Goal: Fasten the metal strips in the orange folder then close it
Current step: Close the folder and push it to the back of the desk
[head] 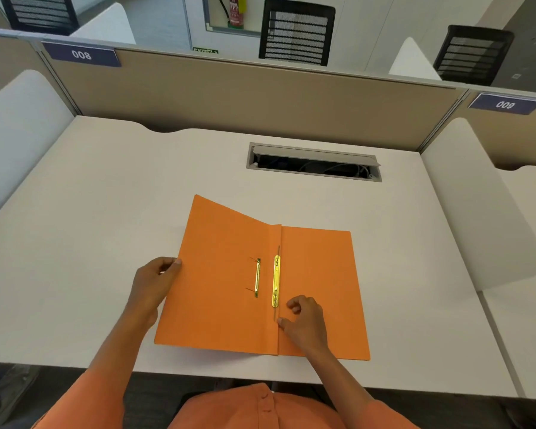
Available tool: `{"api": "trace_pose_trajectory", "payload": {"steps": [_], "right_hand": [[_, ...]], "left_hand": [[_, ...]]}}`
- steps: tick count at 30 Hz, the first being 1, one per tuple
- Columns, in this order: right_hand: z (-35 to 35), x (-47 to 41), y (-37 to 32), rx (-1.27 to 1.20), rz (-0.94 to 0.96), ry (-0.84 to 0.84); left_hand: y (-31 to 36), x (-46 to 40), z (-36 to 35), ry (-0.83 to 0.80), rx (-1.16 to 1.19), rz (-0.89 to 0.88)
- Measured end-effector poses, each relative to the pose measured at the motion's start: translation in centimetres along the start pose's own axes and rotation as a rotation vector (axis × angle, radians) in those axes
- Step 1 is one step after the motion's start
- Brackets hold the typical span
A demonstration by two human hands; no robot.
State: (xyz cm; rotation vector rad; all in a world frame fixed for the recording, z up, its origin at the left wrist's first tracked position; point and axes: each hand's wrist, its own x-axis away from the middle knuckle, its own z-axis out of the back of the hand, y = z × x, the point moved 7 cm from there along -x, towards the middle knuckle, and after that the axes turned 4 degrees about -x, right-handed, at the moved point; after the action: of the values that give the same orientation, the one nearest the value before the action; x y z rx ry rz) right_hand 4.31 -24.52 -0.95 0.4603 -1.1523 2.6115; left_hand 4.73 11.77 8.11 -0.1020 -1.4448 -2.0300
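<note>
An orange folder (319,267) lies open on the white desk (106,212), its left cover raised a little off the surface. A yellow metal fastener strip (276,280) lies along the spine on the right half, with thin prongs running above and below it. A second, narrower yellow strip (257,277) sits on the left cover. My left hand (155,283) grips the outer left edge of the raised cover. My right hand (305,320) rests on the right half just below the fastener, fingers curled, thumb touching the lower prong by the spine.
A cable tray opening (313,162) with its lid up sits in the desk behind the folder. Beige partitions (229,88) wall the back, white dividers (19,125) the sides. Black mesh chairs (296,32) stand beyond. The desk's front edge is close to my body.
</note>
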Motion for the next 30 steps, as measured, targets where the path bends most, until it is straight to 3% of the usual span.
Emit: {"api": "trace_pose_trajectory", "payload": {"steps": [7,16,30], "right_hand": [[0.3,-0.2,0.0,-0.07,-0.044,-0.033],[3.9,-0.1,1.0,-0.475,-0.13,-0.011],[12.7,-0.2,4.9,-1.082,-0.257,-0.099]], "left_hand": [[7.1,4.5,-3.4,-0.235,0.059,-0.107],[10.0,8.3,-12.0,-0.435,-0.023,-0.252],[0.7,6.6,-17.1,-0.372,-0.247,0.018]]}}
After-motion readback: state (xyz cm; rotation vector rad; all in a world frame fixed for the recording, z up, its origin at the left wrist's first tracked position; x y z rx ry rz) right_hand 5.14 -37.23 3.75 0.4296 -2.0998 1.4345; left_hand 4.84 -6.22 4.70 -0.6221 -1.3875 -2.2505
